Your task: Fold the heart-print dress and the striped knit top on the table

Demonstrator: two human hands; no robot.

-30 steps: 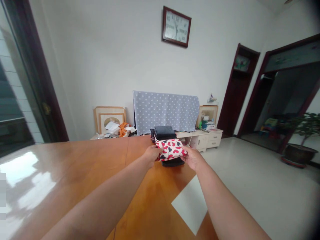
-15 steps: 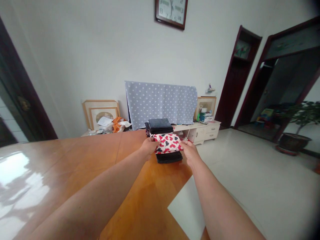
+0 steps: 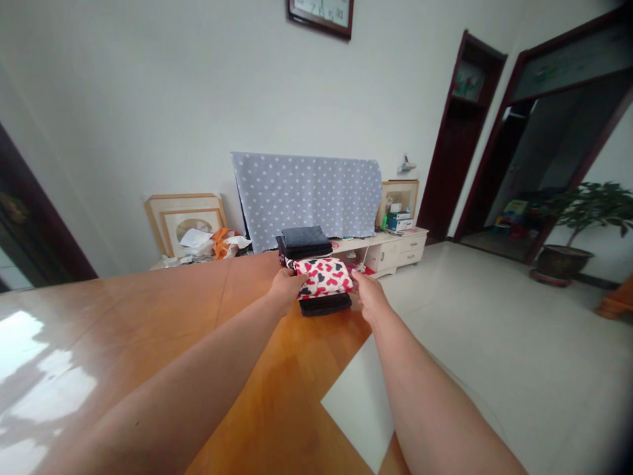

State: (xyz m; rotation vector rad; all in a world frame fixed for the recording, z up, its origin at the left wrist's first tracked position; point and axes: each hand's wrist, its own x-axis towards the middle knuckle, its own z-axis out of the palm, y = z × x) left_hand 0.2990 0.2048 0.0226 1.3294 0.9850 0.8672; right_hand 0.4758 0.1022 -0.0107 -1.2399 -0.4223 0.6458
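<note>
The heart-print cloth [image 3: 325, 278] sits near the middle of the frame, a little below its centre. It is folded into a thick, soft-edged packet, wider than it is deep, its ground white or cream and scattered with red and black hearts that point in different directions. The front edge bulges and looks rounded, and the surface has slight creases.

The left hand [image 3: 287, 287] pinches the packet's left end, thumb on top and fingers mostly hidden. The right hand [image 3: 368, 295] is at the opposite end, its thumb and fingers closed about the right edge.

Just below the cloth in the frame, a black folded cloth [image 3: 325, 305] lies on the glossy orange-brown worktop [image 3: 267, 369]; whether the patterned packet rests on it cannot be told. Just behind, a stack of dark folded clothes [image 3: 302, 251] is topped by a blue-grey folded piece [image 3: 304, 236]. A pale sheet [image 3: 360, 402] lies at the lower centre-right, partly covered by the right forearm. A dotted blue-grey cover [image 3: 309, 198] hangs beyond the stack, around the frame's centre.
</note>
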